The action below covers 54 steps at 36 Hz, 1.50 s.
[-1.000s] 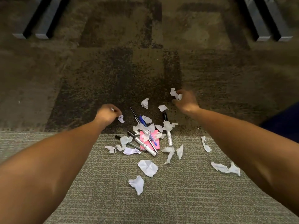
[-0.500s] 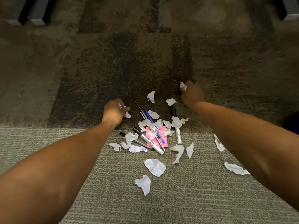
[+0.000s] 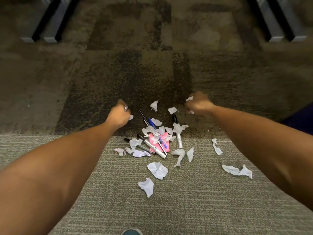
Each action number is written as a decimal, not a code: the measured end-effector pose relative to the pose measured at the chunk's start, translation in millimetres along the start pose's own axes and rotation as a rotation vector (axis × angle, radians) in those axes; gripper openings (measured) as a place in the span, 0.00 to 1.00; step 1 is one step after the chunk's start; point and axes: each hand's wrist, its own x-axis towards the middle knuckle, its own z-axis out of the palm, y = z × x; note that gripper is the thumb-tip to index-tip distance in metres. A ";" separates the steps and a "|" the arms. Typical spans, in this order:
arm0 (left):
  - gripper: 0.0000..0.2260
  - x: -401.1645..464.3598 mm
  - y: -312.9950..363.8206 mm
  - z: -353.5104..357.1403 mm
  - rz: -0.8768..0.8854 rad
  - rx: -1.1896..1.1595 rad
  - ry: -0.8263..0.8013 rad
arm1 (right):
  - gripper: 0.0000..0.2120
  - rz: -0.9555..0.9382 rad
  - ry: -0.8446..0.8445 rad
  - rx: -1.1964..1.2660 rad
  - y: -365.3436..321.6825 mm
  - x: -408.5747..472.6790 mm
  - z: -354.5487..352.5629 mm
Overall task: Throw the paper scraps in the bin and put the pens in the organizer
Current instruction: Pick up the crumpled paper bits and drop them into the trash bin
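Several white paper scraps [image 3: 157, 170] lie scattered on the carpet around a small heap of pens. The heap holds a blue pen [image 3: 156, 131], a thin black pen [image 3: 143, 116], and silver markers [image 3: 152, 146] [image 3: 178, 138], partly over a pink sticky pad [image 3: 163, 143]. My left hand [image 3: 118, 114] is fisted left of the heap, gripping paper scraps that poke out at the knuckles. My right hand [image 3: 198, 103] is fisted at the heap's upper right, also gripping scraps. Neither bin nor organizer is in view.
Grey furniture legs stand at the far left [image 3: 49, 22] and far right [image 3: 277, 22]. The carpet changes from dark brown to a lighter striped tile [image 3: 186, 209] under the heap. A dark blue object [image 3: 301, 119] sits at the right edge. A shoe tip [image 3: 132, 232] shows at the bottom.
Both fists have closed tighter round their scraps, so less paper shows. The view shifted down and back up; the hands stay beside the heap.
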 end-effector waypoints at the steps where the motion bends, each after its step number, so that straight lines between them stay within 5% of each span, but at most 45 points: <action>1: 0.08 -2.2 4.0 -3.0 0.000 -0.010 -0.003 | 0.06 -0.008 -0.030 -0.015 -2.6 -4.8 -3.9; 8: 0.09 -19.7 29.2 -17.2 0.005 -0.136 0.028 | 0.06 -0.108 -0.270 -0.140 -10.2 -40.3 -26.1; 13: 0.15 -26.4 39.7 -25.6 0.066 -0.044 0.044 | 0.07 -0.096 -0.286 -0.156 -8.1 -48.5 -35.2; 20: 0.11 -25.4 48.7 -25.3 0.106 -0.028 0.034 | 0.31 -0.034 -0.241 -0.092 -6.8 -44.3 -35.0; 28: 0.04 -10.0 45.1 -9.9 0.052 -0.196 -0.050 | 0.10 -0.070 -0.261 -0.148 -3.1 -41.8 -19.9; 34: 0.08 -1.8 49.7 3.5 0.061 -0.220 -0.054 | 0.13 -0.144 -0.366 -0.198 3.4 -34.5 -5.0; 43: 0.06 11.5 56.8 31.6 -0.007 -0.145 -0.054 | 0.17 -0.227 -0.284 -0.320 16.2 -33.4 24.7; 54: 0.29 29.0 54.5 74.4 -0.024 -0.182 -0.043 | 0.24 -0.204 -0.298 -0.337 33.5 -19.4 47.0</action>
